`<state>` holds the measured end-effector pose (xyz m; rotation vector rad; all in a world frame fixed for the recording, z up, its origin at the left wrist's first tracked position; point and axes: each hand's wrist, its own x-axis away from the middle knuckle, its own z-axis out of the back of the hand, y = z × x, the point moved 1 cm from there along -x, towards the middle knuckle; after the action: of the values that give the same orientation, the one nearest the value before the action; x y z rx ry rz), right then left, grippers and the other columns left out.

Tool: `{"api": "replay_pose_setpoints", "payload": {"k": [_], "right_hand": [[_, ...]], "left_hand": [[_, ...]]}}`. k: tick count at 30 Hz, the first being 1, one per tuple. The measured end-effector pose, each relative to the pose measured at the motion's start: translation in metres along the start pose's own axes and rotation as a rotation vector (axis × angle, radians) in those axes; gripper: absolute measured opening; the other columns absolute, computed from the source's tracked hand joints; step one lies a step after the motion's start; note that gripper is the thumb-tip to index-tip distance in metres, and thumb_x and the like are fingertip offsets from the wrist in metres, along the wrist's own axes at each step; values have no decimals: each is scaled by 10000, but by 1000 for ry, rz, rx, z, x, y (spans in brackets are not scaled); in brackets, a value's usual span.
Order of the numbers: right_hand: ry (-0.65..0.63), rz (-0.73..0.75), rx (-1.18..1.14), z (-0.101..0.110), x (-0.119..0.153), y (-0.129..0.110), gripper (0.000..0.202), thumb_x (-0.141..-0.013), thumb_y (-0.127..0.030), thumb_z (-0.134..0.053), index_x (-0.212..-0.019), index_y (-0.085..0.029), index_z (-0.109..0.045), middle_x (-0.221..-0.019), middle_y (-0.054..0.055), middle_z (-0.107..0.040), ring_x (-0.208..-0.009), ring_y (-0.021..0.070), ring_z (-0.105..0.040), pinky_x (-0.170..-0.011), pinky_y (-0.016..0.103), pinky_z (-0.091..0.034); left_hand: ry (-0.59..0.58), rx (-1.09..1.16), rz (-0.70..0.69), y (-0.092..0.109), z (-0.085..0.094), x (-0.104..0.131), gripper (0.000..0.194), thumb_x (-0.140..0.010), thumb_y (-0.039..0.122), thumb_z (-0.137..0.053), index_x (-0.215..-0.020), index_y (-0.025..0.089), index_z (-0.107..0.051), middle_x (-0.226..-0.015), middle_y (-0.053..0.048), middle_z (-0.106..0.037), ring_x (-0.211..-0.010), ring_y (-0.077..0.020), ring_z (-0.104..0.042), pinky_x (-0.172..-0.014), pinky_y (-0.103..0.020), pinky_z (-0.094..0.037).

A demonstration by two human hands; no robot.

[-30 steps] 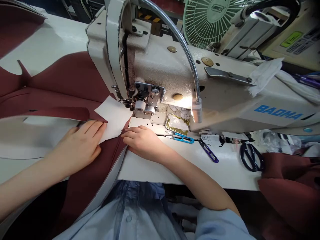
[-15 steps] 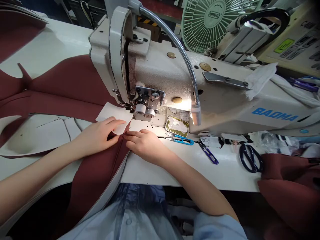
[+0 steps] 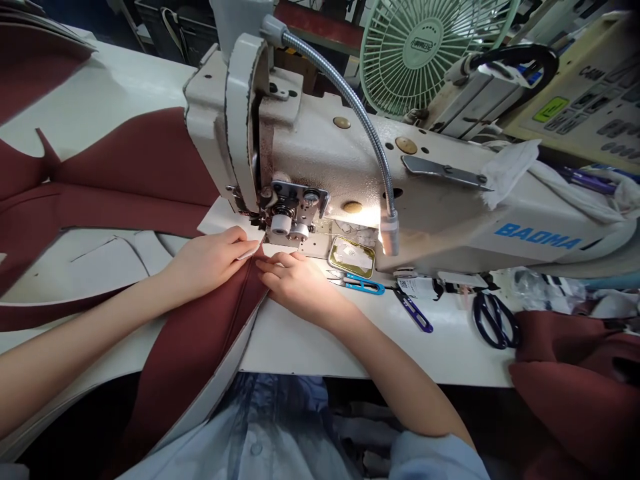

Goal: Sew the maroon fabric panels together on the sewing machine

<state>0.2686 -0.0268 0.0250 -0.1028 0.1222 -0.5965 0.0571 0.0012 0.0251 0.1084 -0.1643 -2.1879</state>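
A long maroon fabric piece (image 3: pixel 220 313) with a pale backing runs up from my lap to the needle area of a sewing machine (image 3: pixel 285 220). Just left of the presser area, my left hand (image 3: pixel 213 267) pinches a small pale flap (image 3: pixel 249 252) of the fabric between thumb and fingers. A wider white-backed section (image 3: pixel 220 217) lies behind that hand. My right hand (image 3: pixel 297 283) has its bent fingers closed on the right edge of the maroon fabric, close to my left fingertips. Its thumb is hidden beneath.
Right of the needle lie a small tin (image 3: pixel 352 257), blue thread snips (image 3: pixel 364 284), purple snips (image 3: pixel 414 310) and dark-handled scissors (image 3: pixel 496 320). A lit gooseneck lamp (image 3: pixel 389 233) hangs over the bed. More maroon panels (image 3: pixel 135 160) spread leftward; a green fan (image 3: pixel 425 47) stands behind.
My left hand has shifted right and slightly up, bringing the pinched flap closer to the needle; less of the flap shows. My right hand has moved slightly right. The view has shifted a little.
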Motion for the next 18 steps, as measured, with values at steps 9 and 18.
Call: {"api": "replay_pose_setpoints", "payload": {"k": [9, 18], "right_hand": [[-126, -45, 3, 11, -8, 3, 454, -942, -451, -669, -1195, -73, -670, -1424, 179, -599, -1257, 279, -558, -942, 396, -508], [-89, -101, 21, -1, -17, 4, 516, -933, -354, -648, -1337, -38, -595, -1428, 201, -586, -1254, 312, -534, -951, 423, -495]], "left_hand": [[-74, -123, 22, 1, 1, -21, 347, -1019, 283, -385, -1108, 226, -715, -901, -75, -629, -760, -220, -636, -594, -315, -400], [-188, -162, -7, 5, 14, -36, 334, -1008, 236, -392, -977, 183, -721, -881, -98, -669, -883, -265, -655, -733, -357, -475]]}}
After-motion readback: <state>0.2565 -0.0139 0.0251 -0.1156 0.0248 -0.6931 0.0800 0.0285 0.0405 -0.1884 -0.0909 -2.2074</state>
